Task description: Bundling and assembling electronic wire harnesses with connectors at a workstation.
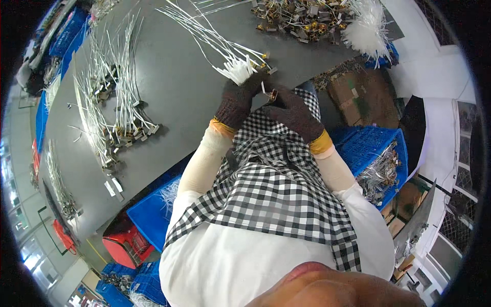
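Observation:
Both my hands wear dark knitted gloves with yellow cuffs. My left hand (236,101) grips a bundle of thin white wires (215,43) near their sleeved ends, and the wires fan out up and to the left over the grey table (174,97). My right hand (295,113) pinches a small brass and metal part (272,94) close to the left hand's fingertips, at the table's near edge. Below the hands I see white sleeves and a black-and-white checked apron (271,189).
A heap of small metal parts (302,18) and a tuft of white wire ends (365,30) lie at the table's far side. Finished wires with metal ends (120,110) lie in rows on the left. Blue crates (376,158) (151,212) stand beside and under the table, and a cardboard box (363,97) to the right.

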{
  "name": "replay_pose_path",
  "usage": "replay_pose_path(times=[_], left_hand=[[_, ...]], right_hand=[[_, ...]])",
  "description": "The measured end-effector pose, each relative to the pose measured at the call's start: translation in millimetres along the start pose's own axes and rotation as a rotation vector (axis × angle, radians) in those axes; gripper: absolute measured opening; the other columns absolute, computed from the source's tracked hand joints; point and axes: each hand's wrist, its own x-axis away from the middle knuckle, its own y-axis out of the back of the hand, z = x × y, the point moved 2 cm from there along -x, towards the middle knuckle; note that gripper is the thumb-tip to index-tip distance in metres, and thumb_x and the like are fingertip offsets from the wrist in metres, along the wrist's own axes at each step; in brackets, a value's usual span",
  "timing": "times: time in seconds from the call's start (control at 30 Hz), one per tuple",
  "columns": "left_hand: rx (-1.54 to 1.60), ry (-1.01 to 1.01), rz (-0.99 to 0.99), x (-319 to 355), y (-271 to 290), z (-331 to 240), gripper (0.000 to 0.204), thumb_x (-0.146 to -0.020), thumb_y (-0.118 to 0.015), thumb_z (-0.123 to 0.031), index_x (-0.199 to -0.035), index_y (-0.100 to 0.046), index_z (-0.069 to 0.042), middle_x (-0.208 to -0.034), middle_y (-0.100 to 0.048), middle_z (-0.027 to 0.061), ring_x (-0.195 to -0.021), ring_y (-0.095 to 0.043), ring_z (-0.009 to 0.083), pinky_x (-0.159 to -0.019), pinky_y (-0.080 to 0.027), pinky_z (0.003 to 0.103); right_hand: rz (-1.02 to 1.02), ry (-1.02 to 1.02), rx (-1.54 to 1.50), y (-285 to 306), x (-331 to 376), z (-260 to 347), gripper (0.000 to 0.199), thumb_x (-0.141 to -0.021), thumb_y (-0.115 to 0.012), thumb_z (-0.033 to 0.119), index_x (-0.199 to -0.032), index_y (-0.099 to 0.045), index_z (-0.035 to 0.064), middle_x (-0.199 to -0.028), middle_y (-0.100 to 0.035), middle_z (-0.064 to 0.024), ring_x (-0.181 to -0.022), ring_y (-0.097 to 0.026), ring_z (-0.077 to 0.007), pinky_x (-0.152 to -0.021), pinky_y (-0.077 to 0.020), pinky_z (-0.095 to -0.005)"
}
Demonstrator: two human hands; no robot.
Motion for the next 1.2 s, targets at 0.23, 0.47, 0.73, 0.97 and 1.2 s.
replay_pose_path(times=[0.23,0.47,0.73,0.97,1.2], left_hand=[[0.164,0.127,0.042,-1.8,2.8,-6.8,0.023,-0.095,-0.061,-0.011,-0.116,-0.062,0.0,-0.108,-0.068,0.0106,-0.094,-0.067,0.0187,-0.08,-0.055,0.034],[0.193,-0.05,-0.037,1.7,0.0,-21.0,0.026,-0.093,-0.064,-0.018,-0.113,-0.064,-0.002,-0.101,-0.068,0.0091,-0.089,-0.067,0.0181,-0.08,-0.056,0.033],[0.193,0.115,-0.142,2.8,-4.0,-28.7,0.02,-0.093,-0.062,-0.016,-0.105,-0.065,-0.001,-0.095,-0.069,0.008,-0.083,-0.068,0.0191,-0.072,-0.058,0.033],[0.001,-0.077,-0.059,5.3,5.4,-19.3,0.022,-0.09,-0.067,-0.014,-0.108,-0.066,-0.002,-0.096,-0.07,0.0092,-0.084,-0.069,0.0209,-0.074,-0.057,0.033],[-0.73,-0.42,-0.042,7.7,0.8,-17.0,0.042,-0.079,-0.075,-0.003,-0.119,-0.062,-0.005,-0.106,-0.069,0.0136,-0.098,-0.068,0.0276,-0.084,-0.054,0.038]], right_hand=[[0.139,-0.166,0.049,11.6,-4.5,9.6,0.045,-0.086,-0.071,0.012,-0.127,-0.055,0.0004,-0.107,-0.066,-0.0103,-0.087,-0.063,-0.0151,-0.078,-0.0537,-0.0314],[-0.012,-0.134,-0.11,12.2,1.1,3.8,0.041,-0.085,-0.073,0.014,-0.121,-0.059,0.0004,-0.103,-0.066,-0.0099,-0.085,-0.063,-0.0144,-0.077,-0.054,-0.0309],[-0.009,-0.031,-0.064,8.2,8.6,24.6,0.035,-0.088,-0.069,0.016,-0.119,-0.06,0.0012,-0.096,-0.066,-0.0074,-0.082,-0.063,-0.0134,-0.072,-0.0534,-0.0286],[0.005,-0.041,0.049,10.4,9.9,15.9,0.031,-0.09,-0.066,0.019,-0.115,-0.062,0.0008,-0.091,-0.065,-0.0073,-0.075,-0.062,-0.0132,-0.066,-0.0509,-0.0284],[-0.082,-0.289,-0.531,15.3,16.0,15.1,0.031,-0.092,-0.065,0.02,-0.113,-0.062,-0.0023,-0.074,-0.063,-0.0055,-0.058,-0.054,-0.0082,-0.049,-0.0412,-0.0225]])
